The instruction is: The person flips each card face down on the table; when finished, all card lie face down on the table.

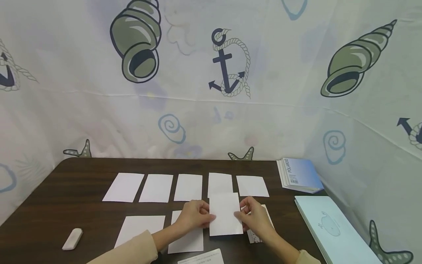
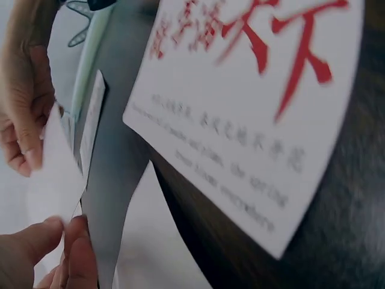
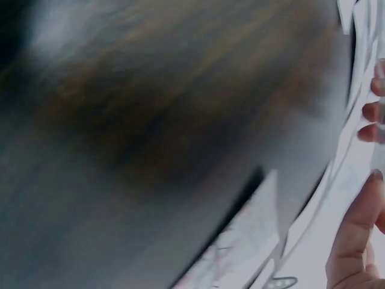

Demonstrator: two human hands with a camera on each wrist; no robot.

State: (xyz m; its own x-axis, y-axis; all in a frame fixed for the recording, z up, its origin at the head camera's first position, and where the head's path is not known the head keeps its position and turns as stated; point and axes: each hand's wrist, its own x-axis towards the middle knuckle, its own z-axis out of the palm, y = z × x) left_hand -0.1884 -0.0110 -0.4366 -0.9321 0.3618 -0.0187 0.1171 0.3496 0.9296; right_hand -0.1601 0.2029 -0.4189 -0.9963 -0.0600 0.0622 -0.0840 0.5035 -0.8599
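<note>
Both hands hold a blank white card (image 1: 225, 214) upright above the dark table. My left hand (image 1: 194, 216) pinches its left edge between thumb and fingers. The right hand (image 1: 255, 218) pinches the opposite edge. In the left wrist view the same card (image 2: 51, 174) spans the two hands. Below the right hand lies a card with a printed pattern (image 1: 254, 236), partly covered. A white card (image 1: 188, 242) lies under the left forearm. Near the front edge is a card with small print (image 1: 204, 257); the left wrist view shows large red characters on a card (image 2: 240, 114).
Several white cards form a back row, including a left one (image 1: 123, 187) and a right one (image 1: 252, 186). Another white card (image 1: 141, 227) lies front left. A white eraser-like block (image 1: 72, 239) sits far left. Polaroid booklets (image 1: 301, 174) and a pale blue book (image 1: 333, 227) occupy the right.
</note>
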